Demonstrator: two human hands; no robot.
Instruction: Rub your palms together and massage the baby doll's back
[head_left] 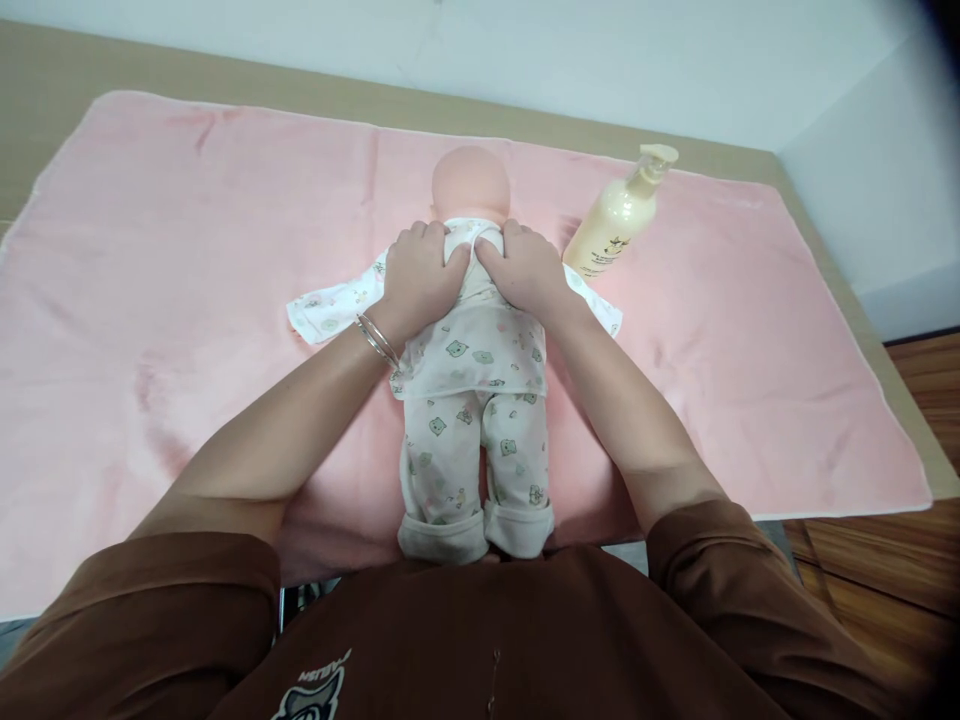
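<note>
A bald baby doll [480, 350] in white patterned pyjamas lies with its head away from me and its legs toward my body. Its face does not show, and its sleeves spread out to both sides. My left hand [427, 272] wraps over its left-side shoulder, thumb resting on the upper torso. Over the opposite shoulder curls my right hand [526, 268], its thumb close to the other one near the neckline. The fingertips of both hands are partly hidden beyond the shoulders.
A pink blanket [225, 240] covers most of the wooden table [45, 60]. Beside the doll's right-side sleeve, a cream pump bottle [616, 215] appears tilted in the wide view. A white wall [525, 70] rises behind the table, and wooden flooring [885, 570] shows at the right.
</note>
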